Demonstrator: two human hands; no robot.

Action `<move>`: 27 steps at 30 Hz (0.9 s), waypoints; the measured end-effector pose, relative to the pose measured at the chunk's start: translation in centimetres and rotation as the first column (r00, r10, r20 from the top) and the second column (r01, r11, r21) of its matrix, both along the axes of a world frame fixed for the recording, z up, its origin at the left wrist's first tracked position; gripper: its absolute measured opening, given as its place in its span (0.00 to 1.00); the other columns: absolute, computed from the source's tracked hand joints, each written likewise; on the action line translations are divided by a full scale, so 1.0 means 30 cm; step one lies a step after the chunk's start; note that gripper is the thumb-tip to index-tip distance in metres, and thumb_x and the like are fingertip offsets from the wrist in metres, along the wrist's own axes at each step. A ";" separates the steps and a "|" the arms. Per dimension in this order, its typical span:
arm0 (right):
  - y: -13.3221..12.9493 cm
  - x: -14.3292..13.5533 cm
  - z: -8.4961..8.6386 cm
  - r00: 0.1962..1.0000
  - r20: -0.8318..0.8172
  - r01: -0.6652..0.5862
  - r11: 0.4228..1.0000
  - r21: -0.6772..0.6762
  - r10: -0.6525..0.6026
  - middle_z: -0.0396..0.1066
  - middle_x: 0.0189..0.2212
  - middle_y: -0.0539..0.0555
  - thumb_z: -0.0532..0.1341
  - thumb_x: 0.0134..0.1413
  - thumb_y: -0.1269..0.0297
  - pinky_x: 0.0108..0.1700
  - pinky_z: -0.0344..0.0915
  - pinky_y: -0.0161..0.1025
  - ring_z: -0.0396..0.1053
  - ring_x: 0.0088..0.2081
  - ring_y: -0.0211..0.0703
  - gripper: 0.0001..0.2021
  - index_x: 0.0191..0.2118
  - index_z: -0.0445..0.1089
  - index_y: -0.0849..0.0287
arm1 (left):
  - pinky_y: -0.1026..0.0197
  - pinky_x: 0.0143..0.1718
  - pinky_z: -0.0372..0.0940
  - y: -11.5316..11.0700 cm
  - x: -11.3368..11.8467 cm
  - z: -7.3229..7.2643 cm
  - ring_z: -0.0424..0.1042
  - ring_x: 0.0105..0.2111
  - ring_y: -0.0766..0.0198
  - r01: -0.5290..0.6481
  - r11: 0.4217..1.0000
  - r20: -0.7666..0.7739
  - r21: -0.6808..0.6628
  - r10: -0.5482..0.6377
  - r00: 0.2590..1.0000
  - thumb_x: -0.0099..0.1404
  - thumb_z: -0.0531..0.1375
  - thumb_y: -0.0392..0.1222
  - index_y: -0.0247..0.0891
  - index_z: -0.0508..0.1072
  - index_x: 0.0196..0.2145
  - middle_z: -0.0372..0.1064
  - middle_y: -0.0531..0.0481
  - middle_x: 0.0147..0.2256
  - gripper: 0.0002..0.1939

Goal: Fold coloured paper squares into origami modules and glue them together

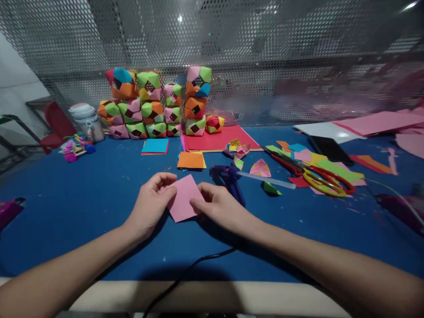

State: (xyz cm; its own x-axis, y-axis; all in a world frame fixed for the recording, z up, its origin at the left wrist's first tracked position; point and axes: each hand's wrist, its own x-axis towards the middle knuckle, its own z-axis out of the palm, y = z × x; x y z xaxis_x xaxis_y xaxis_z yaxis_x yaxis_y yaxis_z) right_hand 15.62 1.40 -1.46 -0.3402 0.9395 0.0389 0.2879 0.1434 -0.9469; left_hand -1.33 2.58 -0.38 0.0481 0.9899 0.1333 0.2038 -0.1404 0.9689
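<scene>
Pink paper [186, 198], seemingly one sheet, is grasped by left [154, 201] and right fingers [212, 201].

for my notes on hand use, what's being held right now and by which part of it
A square pink paper sheet, gripped at its left and right edges between thumbs and fingers.

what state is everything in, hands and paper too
left hand, pinching pink square
right hand, pinching pink square
pink square, flat, held in both hands
glue gun, lying down, glue stick protruding
scissors, lying overlapped on paper scraps
phone, flat, screen dark
paper balls, assembled, mostly stacked
blue-topped pile, flat
orange-topped pile, slightly fanned
</scene>
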 end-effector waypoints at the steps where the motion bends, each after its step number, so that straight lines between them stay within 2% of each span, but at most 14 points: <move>1: 0.004 0.002 -0.006 0.999 0.028 0.014 0.999 0.050 -0.015 0.63 0.23 0.47 0.54 0.51 0.69 0.27 0.59 0.32 0.61 0.25 0.34 0.02 0.29 0.62 0.60 | 0.63 0.33 0.64 0.005 -0.002 -0.002 0.69 0.33 0.64 0.018 1.000 -0.012 -0.009 -0.018 1.000 0.54 0.58 0.40 0.37 0.70 0.35 0.70 0.50 0.35 0.10; 3: 0.005 0.010 -0.015 0.996 0.094 0.003 0.995 0.095 -0.012 0.64 0.24 0.47 0.53 0.50 0.70 0.28 0.57 0.32 0.61 0.26 0.34 0.03 0.29 0.63 0.60 | 0.63 0.32 0.63 0.014 -0.003 -0.003 0.68 0.33 0.64 0.055 0.998 -0.027 -0.038 -0.056 0.998 0.54 0.58 0.42 0.37 0.71 0.36 0.70 0.50 0.33 0.11; 8: -0.007 0.031 0.001 0.965 0.243 -0.121 0.988 0.095 0.094 0.61 0.21 0.46 0.53 0.47 0.72 0.25 0.53 0.32 0.57 0.24 0.33 0.04 0.26 0.63 0.60 | 0.64 0.25 0.61 0.012 0.007 0.003 0.67 0.27 0.65 0.147 0.980 -0.057 -0.137 -0.156 0.986 0.53 0.59 0.41 0.38 0.72 0.40 0.69 0.50 0.32 0.15; 11: -0.009 0.038 0.016 0.989 0.146 -0.043 0.995 0.092 0.030 0.68 0.28 0.49 0.55 0.48 0.69 0.29 0.59 0.33 0.63 0.29 0.36 0.07 0.36 0.66 0.60 | 0.65 0.23 0.58 0.002 0.013 0.001 0.65 0.23 0.67 0.196 0.962 -0.016 -0.192 -0.203 0.979 0.52 0.58 0.39 0.38 0.73 0.33 0.68 0.52 0.27 0.09; 13: -0.005 0.043 0.014 0.998 0.046 0.035 0.997 0.075 -0.039 0.70 0.36 0.53 0.57 0.49 0.66 0.34 0.63 0.35 0.67 0.34 0.39 0.13 0.42 0.65 0.60 | 0.66 0.23 0.58 0.000 0.015 -0.006 0.64 0.22 0.69 0.166 0.970 0.061 -0.180 -0.157 0.986 0.52 0.58 0.37 0.37 0.71 0.30 0.66 0.53 0.25 0.05; 17: 0.010 0.048 -0.013 0.989 -0.110 0.105 0.994 0.007 -0.104 0.70 0.39 0.56 0.58 0.48 0.67 0.37 0.66 0.37 0.69 0.37 0.40 0.14 0.43 0.62 0.61 | 0.64 0.26 0.63 0.013 0.013 -0.024 0.64 0.23 0.69 0.102 0.978 0.139 -0.181 -0.077 0.987 0.52 0.57 0.37 0.37 0.66 0.29 0.63 0.54 0.24 0.04; 19: 0.016 0.050 -0.028 0.991 -0.082 0.113 0.992 0.050 -0.109 0.71 0.39 0.55 0.56 0.48 0.70 0.37 0.66 0.36 0.69 0.37 0.40 0.13 0.43 0.62 0.61 | 0.63 0.28 0.64 0.024 0.007 -0.033 0.65 0.25 0.68 0.096 0.983 0.070 -0.159 -0.086 0.994 0.52 0.57 0.38 0.36 0.67 0.30 0.65 0.53 0.25 0.06; 22: 0.020 0.055 -0.049 0.992 0.087 0.076 0.978 0.193 -0.094 0.70 0.37 0.53 0.55 0.48 0.72 0.36 0.65 0.36 0.68 0.35 0.39 0.14 0.44 0.63 0.60 | 0.62 0.30 0.63 0.046 -0.010 -0.050 0.66 0.27 0.66 0.101 0.994 -0.163 -0.029 -0.105 0.981 0.54 0.57 0.39 0.36 0.69 0.33 0.67 0.52 0.27 0.07; 24: 0.020 0.060 -0.062 0.976 0.201 0.028 0.961 0.275 -0.086 0.70 0.35 0.52 0.54 0.49 0.73 0.36 0.64 0.36 0.68 0.34 0.39 0.13 0.43 0.64 0.59 | 0.61 0.32 0.63 0.060 -0.023 -0.063 0.67 0.28 0.65 0.174 0.984 -0.337 0.043 -0.150 0.929 0.55 0.57 0.39 0.37 0.71 0.32 0.69 0.52 0.28 0.06; 27: 0.020 0.066 -0.077 0.937 0.338 -0.046 0.927 0.373 -0.089 0.70 0.36 0.54 0.54 0.50 0.74 0.39 0.62 0.39 0.66 0.37 0.42 0.12 0.42 0.64 0.60 | 0.61 0.33 0.62 0.073 -0.035 -0.082 0.68 0.30 0.64 0.302 0.950 -0.528 0.083 -0.215 0.821 0.57 0.56 0.36 0.39 0.72 0.32 0.71 0.52 0.30 0.06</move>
